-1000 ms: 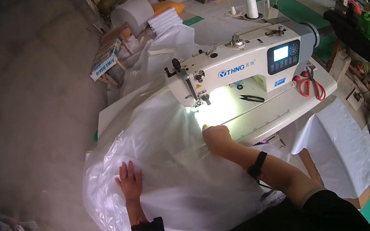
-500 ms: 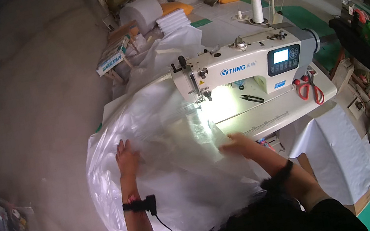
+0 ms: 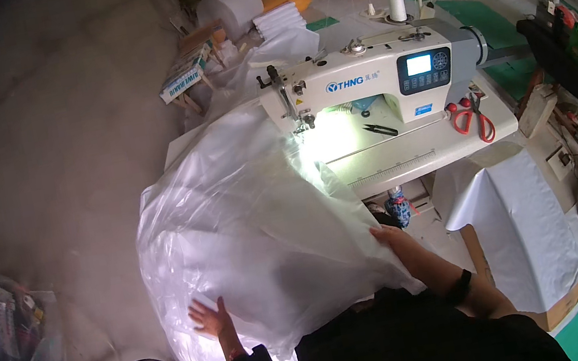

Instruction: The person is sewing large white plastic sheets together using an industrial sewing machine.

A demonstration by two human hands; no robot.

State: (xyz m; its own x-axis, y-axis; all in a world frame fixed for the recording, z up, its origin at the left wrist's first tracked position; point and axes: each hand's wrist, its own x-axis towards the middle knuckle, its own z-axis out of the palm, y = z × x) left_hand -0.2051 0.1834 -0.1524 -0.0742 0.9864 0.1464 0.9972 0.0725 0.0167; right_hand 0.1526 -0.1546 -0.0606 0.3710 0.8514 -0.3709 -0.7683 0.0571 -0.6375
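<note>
At one o'clock from our splayed left hand (image 3: 210,320), broad translucent-white plastic sheet (image 3: 249,218).
Our right hand (image 3: 392,241) meets its four-o'clock edge, grip unclear.

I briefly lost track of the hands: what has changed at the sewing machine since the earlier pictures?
The right hand has moved from near the lit end of the sewing machine back toward the person's body, to the right edge of the white sheet; whether it grips is unclear. The left hand has also come back, spread open over the sheet. The black snips and red-handled scissors stayed put.
</note>
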